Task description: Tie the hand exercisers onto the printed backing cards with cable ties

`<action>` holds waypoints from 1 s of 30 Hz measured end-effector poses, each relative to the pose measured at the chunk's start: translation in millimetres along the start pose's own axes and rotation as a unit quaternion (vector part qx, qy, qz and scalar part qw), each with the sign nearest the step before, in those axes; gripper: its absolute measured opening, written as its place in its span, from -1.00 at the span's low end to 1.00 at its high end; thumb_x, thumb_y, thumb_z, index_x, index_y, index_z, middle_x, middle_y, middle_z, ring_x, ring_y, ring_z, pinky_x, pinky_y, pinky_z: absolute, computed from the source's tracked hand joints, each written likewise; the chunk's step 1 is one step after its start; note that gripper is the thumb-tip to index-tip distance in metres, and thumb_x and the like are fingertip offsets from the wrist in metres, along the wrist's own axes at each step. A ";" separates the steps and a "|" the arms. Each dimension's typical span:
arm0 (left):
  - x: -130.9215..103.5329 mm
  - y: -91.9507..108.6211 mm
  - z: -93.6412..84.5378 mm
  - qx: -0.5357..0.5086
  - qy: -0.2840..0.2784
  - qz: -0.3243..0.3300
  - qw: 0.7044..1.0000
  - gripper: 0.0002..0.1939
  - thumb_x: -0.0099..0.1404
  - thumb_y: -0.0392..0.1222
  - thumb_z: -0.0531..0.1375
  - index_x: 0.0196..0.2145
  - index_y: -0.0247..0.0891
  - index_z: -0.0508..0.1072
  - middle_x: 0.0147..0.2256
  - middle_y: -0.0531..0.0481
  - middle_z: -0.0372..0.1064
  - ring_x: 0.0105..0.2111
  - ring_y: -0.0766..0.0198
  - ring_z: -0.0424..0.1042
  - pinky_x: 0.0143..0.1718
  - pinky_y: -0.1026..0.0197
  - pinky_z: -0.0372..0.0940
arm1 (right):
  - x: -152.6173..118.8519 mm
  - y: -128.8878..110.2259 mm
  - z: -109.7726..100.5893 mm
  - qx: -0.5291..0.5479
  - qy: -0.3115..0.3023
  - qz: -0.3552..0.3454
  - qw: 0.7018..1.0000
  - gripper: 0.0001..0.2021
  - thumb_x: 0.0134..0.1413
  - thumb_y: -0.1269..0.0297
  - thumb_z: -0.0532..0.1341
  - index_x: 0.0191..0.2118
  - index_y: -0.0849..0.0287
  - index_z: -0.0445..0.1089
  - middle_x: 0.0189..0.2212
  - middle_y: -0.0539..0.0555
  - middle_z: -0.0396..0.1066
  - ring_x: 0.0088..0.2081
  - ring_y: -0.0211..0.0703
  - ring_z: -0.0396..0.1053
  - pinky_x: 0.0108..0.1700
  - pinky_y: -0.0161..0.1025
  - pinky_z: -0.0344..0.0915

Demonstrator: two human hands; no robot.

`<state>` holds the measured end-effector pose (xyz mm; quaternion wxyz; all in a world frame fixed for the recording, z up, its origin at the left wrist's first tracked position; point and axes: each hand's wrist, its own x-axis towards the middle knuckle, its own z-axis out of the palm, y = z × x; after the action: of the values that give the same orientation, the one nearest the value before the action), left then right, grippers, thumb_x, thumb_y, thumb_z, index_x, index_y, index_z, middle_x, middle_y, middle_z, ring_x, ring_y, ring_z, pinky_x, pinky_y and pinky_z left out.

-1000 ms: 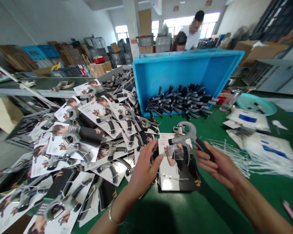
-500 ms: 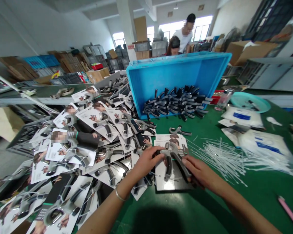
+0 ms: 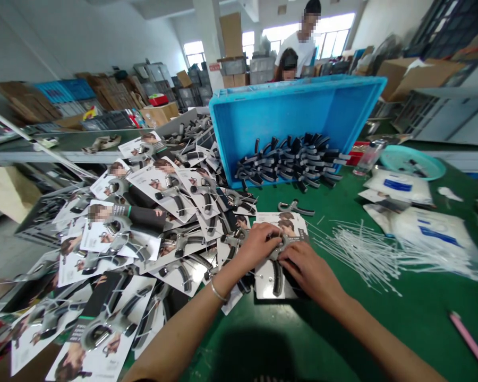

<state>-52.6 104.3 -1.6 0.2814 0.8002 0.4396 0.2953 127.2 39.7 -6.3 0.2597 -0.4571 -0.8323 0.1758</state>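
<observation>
A grey and black hand grip strengthener (image 3: 278,278) lies on a stack of printed cards (image 3: 263,291) in front of me. My left hand (image 3: 259,246) closes its fingers on the coil end of the strengthener. From the other side, my right hand (image 3: 307,264) grips it near the coil, its fingertips close to the left ones. The right handle is mostly hidden under my right hand. A thin white tie crosses the card by the left handle. Another loose grip strengthener (image 3: 295,207) rests on the green table just beyond the stack.
Carded grip strengtheners (image 3: 123,233) are heaped on the left. A tilted blue crate (image 3: 271,114) holds many loose ones behind. White cable ties (image 3: 366,254), plastic bags (image 3: 438,233) and a turquoise tray (image 3: 434,164) lie right. Two people (image 3: 297,48) are beyond the crate.
My right hand has moved from the right handle up to the coil end. Both hands are now close together over the strengthener. The view has shifted slightly.
</observation>
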 end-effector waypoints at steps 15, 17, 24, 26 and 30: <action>-40.5 -0.5 23.4 0.033 0.092 0.020 0.995 -0.79 0.38 -0.24 0.16 -0.11 -0.19 0.58 -0.19 -0.06 0.56 -0.05 0.09 0.37 0.04 -0.03 0.19 | 9.2 14.1 8.7 0.146 0.094 0.047 0.984 -0.87 0.23 0.25 0.20 -0.36 0.08 0.38 -0.09 0.11 0.41 0.01 0.03 0.31 0.11 0.05 0.21; -40.7 -3.0 23.8 0.021 0.094 0.018 0.995 -0.80 0.38 -0.24 0.17 -0.12 -0.20 0.58 -0.19 -0.06 0.56 -0.04 0.09 0.36 0.05 -0.02 0.19 | 8.9 15.1 9.3 0.143 0.078 0.057 0.985 -0.86 0.21 0.23 0.22 -0.38 0.08 0.40 0.01 0.11 0.41 0.09 0.08 0.27 0.15 0.11 0.13; -45.0 -10.2 20.6 -0.041 0.070 0.028 0.996 -0.74 0.39 -0.28 0.14 -0.03 -0.18 0.56 -0.12 -0.11 0.53 0.01 0.08 0.35 0.10 -0.03 0.22 | 10.0 18.1 13.7 0.168 0.010 0.073 0.983 -0.84 0.18 0.16 0.26 -0.39 0.08 0.46 0.16 0.07 0.34 0.21 0.10 0.17 0.23 0.16 0.00; -46.2 -11.5 21.6 -0.052 0.076 0.031 0.995 -0.73 0.38 -0.29 0.14 -0.04 -0.16 0.56 -0.13 -0.09 0.53 0.02 0.09 0.34 0.10 -0.03 0.23 | 10.9 18.7 12.9 0.163 -0.010 0.065 0.984 -0.83 0.18 0.16 0.26 -0.39 0.09 0.46 0.18 0.07 0.31 0.23 0.11 0.15 0.25 0.19 -0.04; -47.7 -10.8 24.8 -0.066 0.100 0.029 0.992 -0.74 0.38 -0.29 0.15 -0.05 -0.13 0.57 -0.15 -0.06 0.55 0.00 0.10 0.34 0.10 -0.03 0.22 | 11.7 20.0 11.2 0.159 -0.040 0.067 0.984 -0.81 0.20 0.15 0.24 -0.38 0.09 0.47 0.20 0.07 0.28 0.24 0.11 0.12 0.25 0.19 -0.06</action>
<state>-61.6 63.1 -36.6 0.2794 0.7588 0.4216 0.4104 128.7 59.4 -22.7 0.2835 -0.4577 -0.7706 0.3410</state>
